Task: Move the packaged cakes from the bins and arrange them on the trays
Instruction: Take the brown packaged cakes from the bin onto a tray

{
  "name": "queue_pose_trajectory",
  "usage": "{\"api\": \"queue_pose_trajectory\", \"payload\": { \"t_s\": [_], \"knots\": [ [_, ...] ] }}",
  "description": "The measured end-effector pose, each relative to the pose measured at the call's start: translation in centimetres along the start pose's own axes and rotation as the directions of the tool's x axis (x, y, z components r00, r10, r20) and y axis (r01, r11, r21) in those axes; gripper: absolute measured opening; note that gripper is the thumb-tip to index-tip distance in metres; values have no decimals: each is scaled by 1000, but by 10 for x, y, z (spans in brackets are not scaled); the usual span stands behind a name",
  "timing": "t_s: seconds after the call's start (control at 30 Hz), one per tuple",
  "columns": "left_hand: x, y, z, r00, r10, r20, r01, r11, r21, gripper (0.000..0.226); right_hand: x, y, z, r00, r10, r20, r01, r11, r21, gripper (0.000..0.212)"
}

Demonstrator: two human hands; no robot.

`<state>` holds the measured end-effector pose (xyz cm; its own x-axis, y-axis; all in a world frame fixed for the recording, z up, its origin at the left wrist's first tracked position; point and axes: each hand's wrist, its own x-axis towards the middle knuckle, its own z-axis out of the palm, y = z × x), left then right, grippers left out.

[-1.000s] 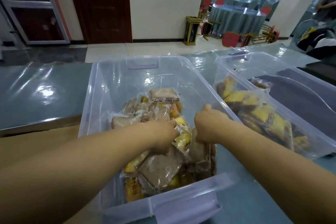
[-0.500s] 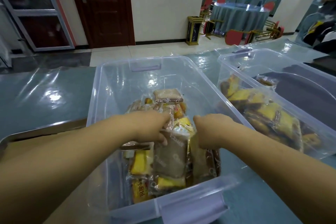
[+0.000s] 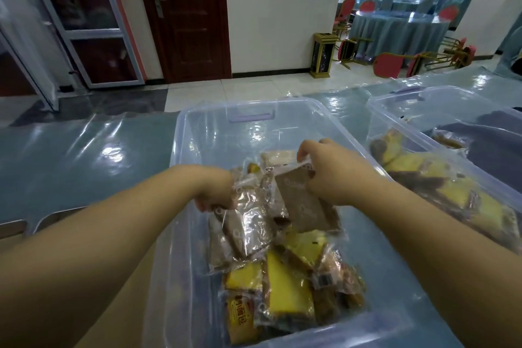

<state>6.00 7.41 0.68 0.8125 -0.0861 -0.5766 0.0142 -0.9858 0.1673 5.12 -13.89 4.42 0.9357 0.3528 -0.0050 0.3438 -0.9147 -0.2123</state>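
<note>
I am holding one crinkly clear-wrapped brown cake slice (image 3: pixel 306 206) in my right hand (image 3: pixel 330 175) and another (image 3: pixel 240 223) in my left hand (image 3: pixel 217 192) above the clear plastic bin (image 3: pixel 226 118), pinching sealed edges because they look light, slippery and squashable

Two clear bins (image 3: pixel 197 133) (image 3: pixel 395 110), two hands (image 3: pixel 217 192) (image 3: pixel 327 175), each holding one brown cake pack (image 3: pixel 243 223) (image 3: pixel 305 206).

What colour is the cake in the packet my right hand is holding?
Brown, in a clear wrapper, held by the right hand; head view.
</note>
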Motion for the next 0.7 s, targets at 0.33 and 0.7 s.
{"api": "queue_pose_trajectory", "payload": {
  "t_s": [0.33, 0.7],
  "knots": [
    [39, 8, 19, 989, -30, 144, -27, 925, 379, 57, 10, 16, 27, 999, 23, -25, -22, 999, 50, 43],
    [6, 3, 0, 985, 131, -112, -127, 991, 41, 45, 10, 15, 27, 973, 223, -55, -193, 923, 334, 81]
  ]
}}
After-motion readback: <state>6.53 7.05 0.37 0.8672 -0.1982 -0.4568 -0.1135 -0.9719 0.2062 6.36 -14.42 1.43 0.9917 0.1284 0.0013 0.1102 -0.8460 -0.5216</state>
